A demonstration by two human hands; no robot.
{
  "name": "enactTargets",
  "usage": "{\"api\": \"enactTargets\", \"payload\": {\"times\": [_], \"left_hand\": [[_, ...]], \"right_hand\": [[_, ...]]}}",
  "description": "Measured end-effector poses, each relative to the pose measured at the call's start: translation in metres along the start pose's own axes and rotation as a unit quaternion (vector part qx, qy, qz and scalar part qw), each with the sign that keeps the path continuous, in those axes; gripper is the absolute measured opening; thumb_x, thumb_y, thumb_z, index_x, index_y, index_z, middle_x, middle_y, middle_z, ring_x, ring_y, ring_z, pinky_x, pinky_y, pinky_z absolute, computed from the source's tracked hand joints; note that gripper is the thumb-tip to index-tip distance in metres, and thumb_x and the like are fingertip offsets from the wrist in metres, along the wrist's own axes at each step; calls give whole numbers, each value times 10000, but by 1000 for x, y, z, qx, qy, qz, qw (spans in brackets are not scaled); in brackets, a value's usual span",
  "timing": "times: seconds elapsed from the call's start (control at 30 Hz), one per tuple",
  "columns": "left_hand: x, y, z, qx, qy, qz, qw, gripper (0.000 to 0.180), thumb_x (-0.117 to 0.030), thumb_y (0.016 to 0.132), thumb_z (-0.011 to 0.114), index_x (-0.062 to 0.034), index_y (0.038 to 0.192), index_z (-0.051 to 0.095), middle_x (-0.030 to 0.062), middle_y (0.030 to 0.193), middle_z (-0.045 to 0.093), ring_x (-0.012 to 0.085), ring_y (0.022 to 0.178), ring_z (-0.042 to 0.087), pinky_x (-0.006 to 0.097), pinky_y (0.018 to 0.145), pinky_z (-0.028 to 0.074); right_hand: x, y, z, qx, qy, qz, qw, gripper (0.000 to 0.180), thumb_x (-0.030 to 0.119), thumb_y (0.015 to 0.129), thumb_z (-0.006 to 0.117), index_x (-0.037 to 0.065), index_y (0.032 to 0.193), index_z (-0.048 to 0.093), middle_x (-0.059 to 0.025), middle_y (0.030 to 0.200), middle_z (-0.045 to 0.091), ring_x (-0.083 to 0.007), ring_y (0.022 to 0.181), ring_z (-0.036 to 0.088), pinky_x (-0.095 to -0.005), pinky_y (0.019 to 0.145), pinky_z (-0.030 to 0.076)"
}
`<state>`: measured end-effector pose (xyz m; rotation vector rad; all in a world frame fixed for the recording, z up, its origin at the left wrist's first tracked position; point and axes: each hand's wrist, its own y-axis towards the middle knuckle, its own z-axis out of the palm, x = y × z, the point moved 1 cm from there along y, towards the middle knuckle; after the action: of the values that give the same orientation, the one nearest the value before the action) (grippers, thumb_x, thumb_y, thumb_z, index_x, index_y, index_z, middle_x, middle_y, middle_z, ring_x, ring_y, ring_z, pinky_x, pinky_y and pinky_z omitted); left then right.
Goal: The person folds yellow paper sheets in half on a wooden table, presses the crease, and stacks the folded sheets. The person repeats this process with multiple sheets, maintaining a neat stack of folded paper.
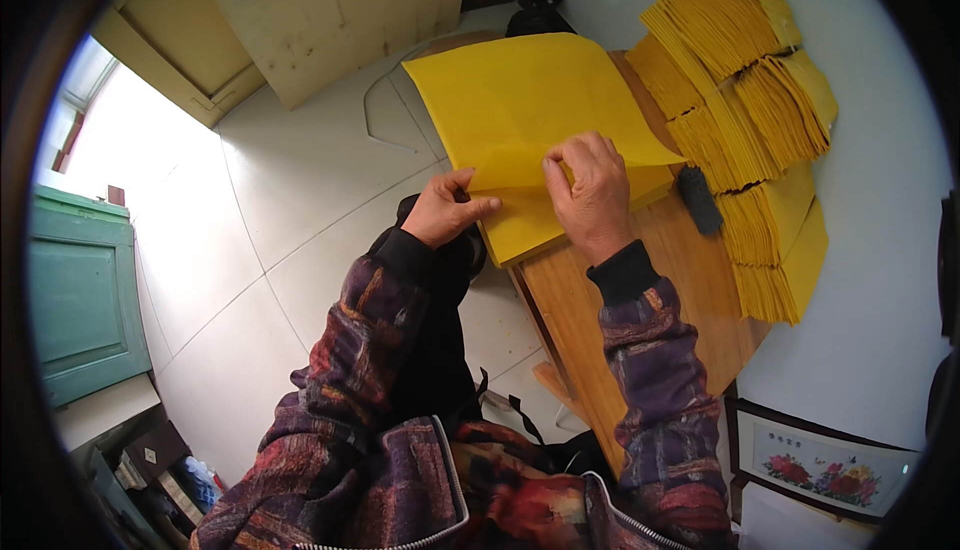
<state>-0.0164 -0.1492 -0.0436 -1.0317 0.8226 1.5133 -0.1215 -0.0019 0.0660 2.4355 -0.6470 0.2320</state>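
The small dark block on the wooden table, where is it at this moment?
In the head view the small dark block lies on the wooden table, right of the right hand, between the flat yellow paper stack and the folded yellow bundles.

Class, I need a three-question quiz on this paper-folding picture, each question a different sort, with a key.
1. True or false: both hands touch the top yellow sheet.
2. Multiple choice: the folded yellow bundles lie A) on the floor, B) fanned on the far right side of the wooden table, C) in the person's lap.
3. Fill in: the small dark block lies between the paper stack and the ____.

Key: 1 true: left hand and right hand pinch its near edge. 2 B. 3 bundles.
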Motion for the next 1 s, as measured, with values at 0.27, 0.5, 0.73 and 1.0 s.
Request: {"api": "enactTargets", "payload": {"times": [0.27, 0.5, 0.73, 1.0], "left_hand": [[6, 3, -5, -43, 40, 5, 998, 282, -210, 938, 594, 37, 1063, 643, 26, 980, 663, 100, 927, 570, 250, 843, 450], [7, 3, -5, -44, 31, -2, 999, 304, -238, 948, 578, 38, 1059, 637, 10, 946, 650, 83, 891, 550, 239, 807, 444], [8, 3, -6, -45, 18, -6, 999, 299, -234, 948, 578, 44, 1041, 639, -4, 926, 644, 72, 866, 540, 232, 782, 443], [6, 3, -6, -39, 25, 2, 999, 301, -224, 953, 567, 46, 1069, 634, 10, 951, 652, 79, 884, 553, 234, 799, 447]], "right_hand": [[2, -37, -14, -56, 0, 7, 998, 255, 54, 725, 695, 55, 967, 615, -99, 1000, 577, -306, 935, 536, -391, 836, 427], [3, -79, -7, 118, -51, -53, 990, 315, 87, 746, 694, 58, 1050, 620, -87, 1076, 570, -285, 1009, 532, -398, 861, 424], [-5, -73, -9, 153, -33, -62, 986, 188, 85, 795, 624, 60, 980, 641, -76, 1059, 590, -265, 989, 557, -389, 844, 438], [-11, -64, -7, 137, -18, -80, 987, 125, 67, 770, 610, 43, 892, 622, -80, 996, 604, -271, 945, 575, -385, 796, 455]]}}
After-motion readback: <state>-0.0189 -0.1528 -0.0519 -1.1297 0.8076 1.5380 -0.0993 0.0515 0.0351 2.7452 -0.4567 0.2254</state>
